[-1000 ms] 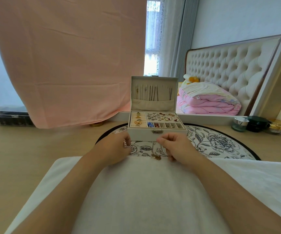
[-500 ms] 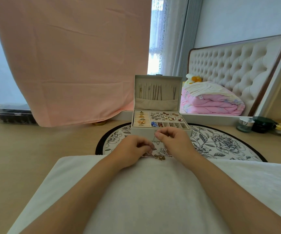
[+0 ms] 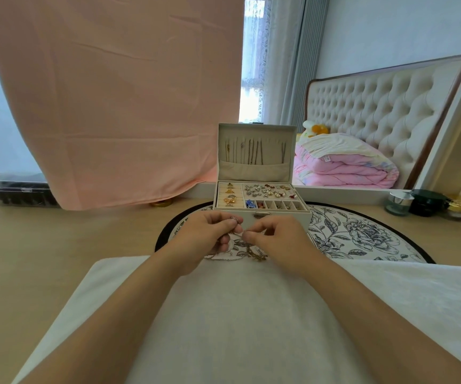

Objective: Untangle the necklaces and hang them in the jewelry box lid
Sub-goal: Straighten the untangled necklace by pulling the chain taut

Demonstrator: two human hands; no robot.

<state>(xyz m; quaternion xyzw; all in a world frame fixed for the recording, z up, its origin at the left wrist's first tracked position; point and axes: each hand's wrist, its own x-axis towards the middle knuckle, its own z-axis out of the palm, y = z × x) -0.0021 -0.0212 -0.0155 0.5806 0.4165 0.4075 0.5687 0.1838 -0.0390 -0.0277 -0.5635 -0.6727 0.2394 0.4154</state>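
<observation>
In the head view, both hands are close together in front of the open jewelry box, just above the far edge of a white towel that lies on the table. The left hand has its fingers curled and pinches a thin chain between thumb and forefinger. The right hand is also curled and pinches the same chain, and its fingertips almost touch those of the left. Below them the tangled necklaces lie in a small golden heap where the towel meets a round flowered mat. The box stands on this mat. Its lid is upright, and several chains hang in it above a fabric pocket. The tray of the box holds rings and small ornaments. A pink cloth hangs behind on the left.
</observation>
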